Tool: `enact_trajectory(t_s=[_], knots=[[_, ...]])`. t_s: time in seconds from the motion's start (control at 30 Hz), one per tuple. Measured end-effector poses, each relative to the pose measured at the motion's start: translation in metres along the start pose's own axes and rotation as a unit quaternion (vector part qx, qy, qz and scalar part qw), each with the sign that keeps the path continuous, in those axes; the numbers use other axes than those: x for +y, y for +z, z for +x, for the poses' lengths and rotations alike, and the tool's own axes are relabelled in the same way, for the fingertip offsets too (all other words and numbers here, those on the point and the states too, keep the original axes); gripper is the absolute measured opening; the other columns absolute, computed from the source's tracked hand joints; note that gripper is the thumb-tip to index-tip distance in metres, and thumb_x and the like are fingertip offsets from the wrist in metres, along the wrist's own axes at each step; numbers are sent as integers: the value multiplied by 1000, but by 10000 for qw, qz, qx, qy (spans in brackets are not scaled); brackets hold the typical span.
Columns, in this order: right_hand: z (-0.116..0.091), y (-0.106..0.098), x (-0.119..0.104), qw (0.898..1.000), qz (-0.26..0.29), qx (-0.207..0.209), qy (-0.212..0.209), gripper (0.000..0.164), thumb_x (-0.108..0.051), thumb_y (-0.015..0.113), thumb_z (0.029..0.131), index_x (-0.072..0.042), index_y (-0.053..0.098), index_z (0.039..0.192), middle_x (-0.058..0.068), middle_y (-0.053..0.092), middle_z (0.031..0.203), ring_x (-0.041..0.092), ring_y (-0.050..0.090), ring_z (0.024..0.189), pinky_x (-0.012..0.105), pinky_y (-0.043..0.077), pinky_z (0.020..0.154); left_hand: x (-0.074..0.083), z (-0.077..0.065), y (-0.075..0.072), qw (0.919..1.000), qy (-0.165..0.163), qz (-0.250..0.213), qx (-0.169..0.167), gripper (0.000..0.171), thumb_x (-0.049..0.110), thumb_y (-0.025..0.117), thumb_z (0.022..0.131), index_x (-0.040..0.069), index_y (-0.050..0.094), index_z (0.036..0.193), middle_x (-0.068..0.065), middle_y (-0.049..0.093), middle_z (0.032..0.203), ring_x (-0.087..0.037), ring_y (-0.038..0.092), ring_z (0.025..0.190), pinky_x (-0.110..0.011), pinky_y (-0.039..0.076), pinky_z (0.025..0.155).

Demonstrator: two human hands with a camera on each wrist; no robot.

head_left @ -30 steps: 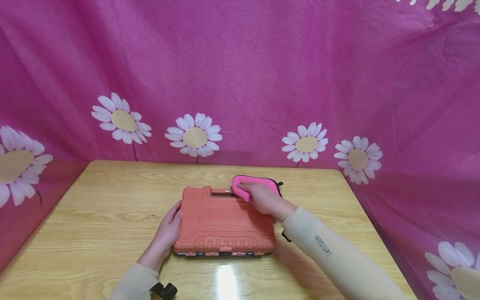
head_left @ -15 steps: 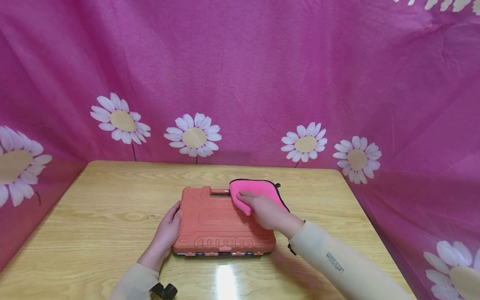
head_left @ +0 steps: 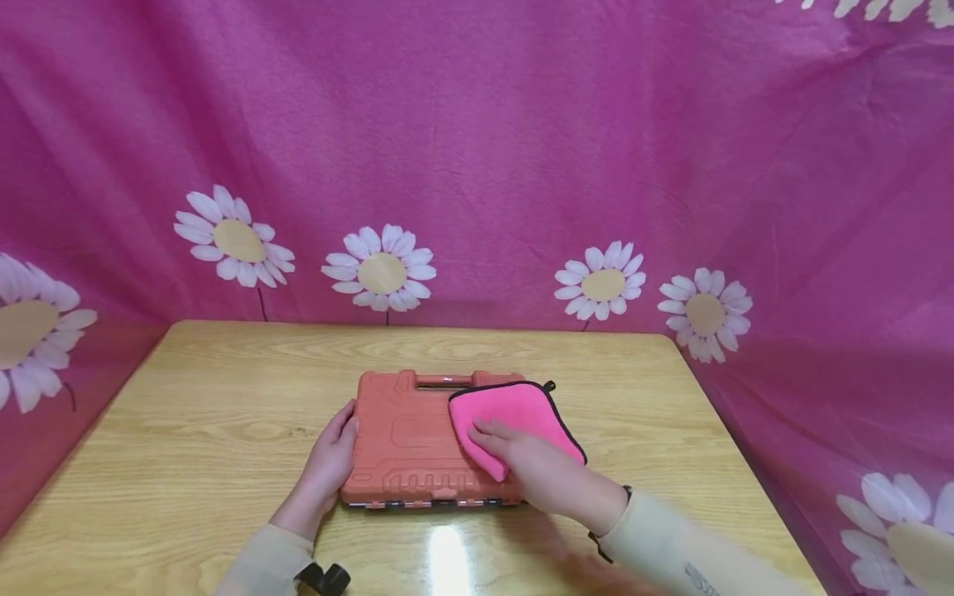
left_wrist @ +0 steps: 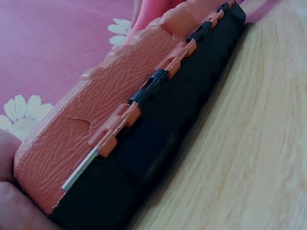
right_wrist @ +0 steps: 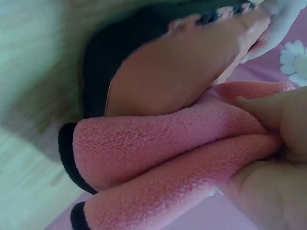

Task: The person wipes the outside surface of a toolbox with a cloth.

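Note:
An orange tool case (head_left: 402,430) with a black lower half and a row of latches along its front lies on the wooden table. My left hand (head_left: 328,463) rests against the left side of the case, fingers extended along it; two of them show at the case's corner in the left wrist view. My right hand (head_left: 551,472) grips a pink towel (head_left: 514,406) with dark edging and a small loop, over the right part of the lid. Fuzzy folds of the towel (right_wrist: 158,139) bunch between thumb and fingers in the right wrist view. The lid's right part is mostly hidden.
The wooden table (head_left: 224,414) extends around the case. A magenta cloth (head_left: 477,149) printed with white daisies hangs behind and along both sides. The case's handle (head_left: 445,382) faces the back of the table.
My right hand has drawn the towel toward the front of the case, from the handle side down over the lid's right part. More of the towel lies spread out. My left hand stays put.

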State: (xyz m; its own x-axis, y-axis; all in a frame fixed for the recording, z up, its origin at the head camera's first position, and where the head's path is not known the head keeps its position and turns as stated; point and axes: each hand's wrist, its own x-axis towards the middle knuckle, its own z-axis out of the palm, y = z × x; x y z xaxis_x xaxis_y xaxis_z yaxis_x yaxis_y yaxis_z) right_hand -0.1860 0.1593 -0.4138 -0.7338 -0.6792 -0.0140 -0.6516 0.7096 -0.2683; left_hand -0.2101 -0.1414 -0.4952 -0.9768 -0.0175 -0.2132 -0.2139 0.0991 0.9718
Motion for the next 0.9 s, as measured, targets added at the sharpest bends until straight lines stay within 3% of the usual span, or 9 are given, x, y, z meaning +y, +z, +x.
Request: enact_trajectory(t_s=[0.23, 0.43, 0.7, 0.9], knots=[[-19, 1, -13, 9995, -195, -46, -246, 61, 16, 59, 92, -3, 54, 149, 12, 53, 155, 29, 50, 144, 44, 45, 116, -1, 0, -1, 10000, -5, 26, -30, 58, 27, 29, 114, 5, 13, 166, -22, 13, 172, -40, 11, 158, -56, 16, 129], [-34, -2, -24, 9992, -49, -384, -73, 65, 17, 51, 95, -10, 49, 154, 3, 48, 160, 24, 44, 149, 42, 42, 119, -1, 0, -1, 9999, -21, 32, -105, 58, 27, 28, 114, 6, 11, 166, -22, 11, 172, -41, 10, 159, -57, 16, 128], [-48, -7, -35, 9957, -50, -922, 35, 70, 16, 55, 94, -17, 49, 155, -3, 43, 163, 20, 40, 152, 40, 44, 118, -1, 0, -2, 9998, -55, 140, -163, 58, 27, 27, 114, 8, 10, 166, -21, 9, 172, -40, 7, 159, -57, 13, 129], [-52, -8, -34, 9948, -87, -1017, -59, 67, 14, 54, 96, -18, 49, 155, -4, 43, 163, 19, 40, 152, 39, 43, 118, -2, 2, -4, 9992, -102, 261, -287, 59, 30, 26, 114, 12, 6, 167, -19, 5, 173, -40, 2, 159, -58, 8, 129]])
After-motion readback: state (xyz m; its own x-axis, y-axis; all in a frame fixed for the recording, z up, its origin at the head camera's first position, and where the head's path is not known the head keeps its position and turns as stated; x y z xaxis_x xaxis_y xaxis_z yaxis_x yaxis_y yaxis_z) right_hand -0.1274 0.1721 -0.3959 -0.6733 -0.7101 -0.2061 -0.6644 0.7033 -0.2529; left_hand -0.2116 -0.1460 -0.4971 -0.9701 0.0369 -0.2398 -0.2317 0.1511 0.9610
